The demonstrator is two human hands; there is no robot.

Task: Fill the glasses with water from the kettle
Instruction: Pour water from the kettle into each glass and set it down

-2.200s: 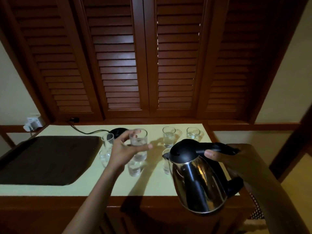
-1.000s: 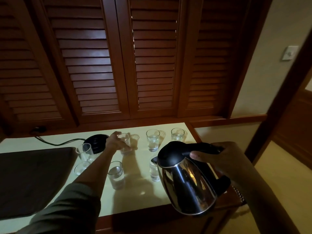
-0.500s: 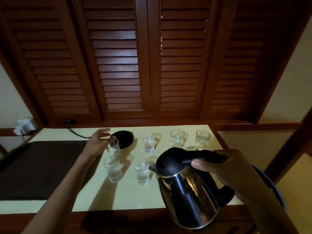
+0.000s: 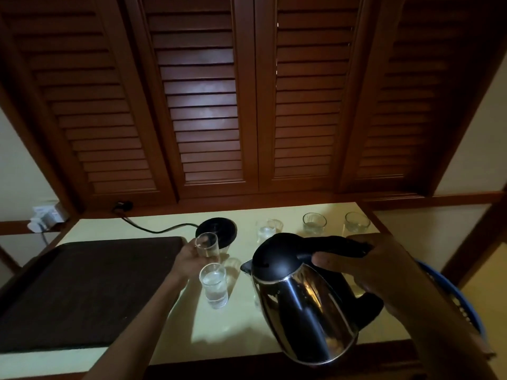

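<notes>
Head view: right hand (image 4: 365, 267) grips kettle (image 4: 304, 305), spout leftward; left hand (image 4: 189, 259) holds upright glass (image 4: 207, 246).

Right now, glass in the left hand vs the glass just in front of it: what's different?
The held glass looks empty; the near glass holds water. The held glass is gripped by the left hand and tilted; the near glass stands upright on the counter, untouched. Both are clear, tall, similar tumblers.

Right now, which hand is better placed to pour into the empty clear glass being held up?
The right hand: it already grips the black handle of the steel kettle, whose spout points toward the empty clear glass. The left hand is occupied holding that glass.
</notes>
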